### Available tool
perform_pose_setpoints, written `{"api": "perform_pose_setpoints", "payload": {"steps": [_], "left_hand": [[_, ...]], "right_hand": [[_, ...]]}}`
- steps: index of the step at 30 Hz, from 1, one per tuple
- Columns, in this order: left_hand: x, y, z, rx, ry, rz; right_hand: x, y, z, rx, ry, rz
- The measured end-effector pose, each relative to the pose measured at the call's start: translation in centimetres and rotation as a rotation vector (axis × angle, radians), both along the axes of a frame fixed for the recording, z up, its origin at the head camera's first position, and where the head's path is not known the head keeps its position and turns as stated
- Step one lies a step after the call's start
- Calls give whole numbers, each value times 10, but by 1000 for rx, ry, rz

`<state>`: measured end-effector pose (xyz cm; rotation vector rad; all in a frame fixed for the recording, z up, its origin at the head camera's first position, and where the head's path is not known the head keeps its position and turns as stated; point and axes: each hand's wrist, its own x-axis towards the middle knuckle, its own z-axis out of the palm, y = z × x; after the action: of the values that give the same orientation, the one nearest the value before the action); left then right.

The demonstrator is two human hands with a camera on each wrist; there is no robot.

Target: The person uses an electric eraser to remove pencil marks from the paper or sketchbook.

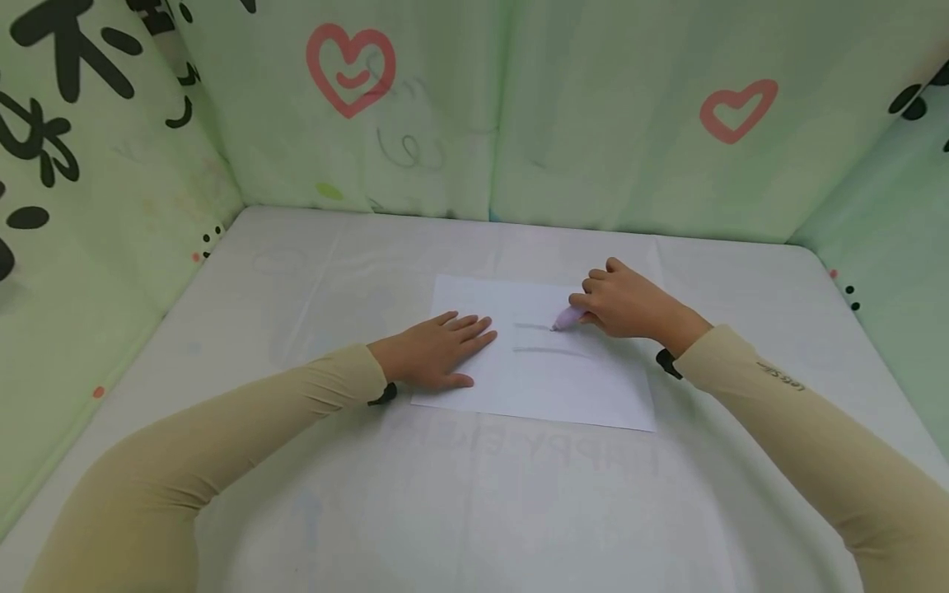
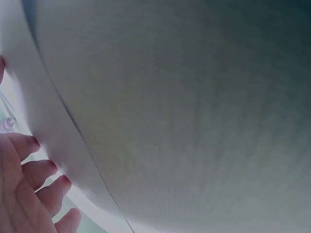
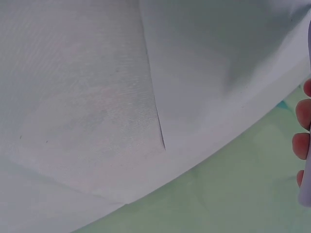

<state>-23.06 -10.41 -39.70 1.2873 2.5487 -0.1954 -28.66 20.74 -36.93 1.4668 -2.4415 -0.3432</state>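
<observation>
Right hand (image 1: 626, 302) gripping lilac pen-like tube (image 1: 569, 318), contents unclear, over paper (image 1: 541, 387)

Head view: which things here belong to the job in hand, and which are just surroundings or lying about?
Job in hand:
- white paper sheet, bearing grey strokes
- lilac pen-like tool, in the right hand
- left hand, spread over the sheet's left part

Just surroundings:
- white table cover
- green heart-printed backdrop
</observation>
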Motion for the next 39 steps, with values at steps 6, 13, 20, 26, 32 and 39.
{"api": "perform_pose_setpoints", "payload": {"steps": [6, 13, 20, 26, 32, 39], "left_hand": [[-2, 0, -2, 2, -4, -1], [-2, 1, -2, 15, -5, -3], [0, 1, 1, 4, -7, 5], [-1, 1, 2, -9, -11, 10], [-1, 1, -1, 2, -6, 0], [0, 1, 1, -7, -2, 4]], "right_hand": [[-1, -3, 1, 9, -9, -7], [-4, -7, 3, 23, -26, -27], [-2, -1, 4, 35, -9, -14], [-2, 0, 3, 36, -5, -11], [-5, -6, 1, 31, -17, -17], [-4, -4, 0, 36, -6, -16]]}}
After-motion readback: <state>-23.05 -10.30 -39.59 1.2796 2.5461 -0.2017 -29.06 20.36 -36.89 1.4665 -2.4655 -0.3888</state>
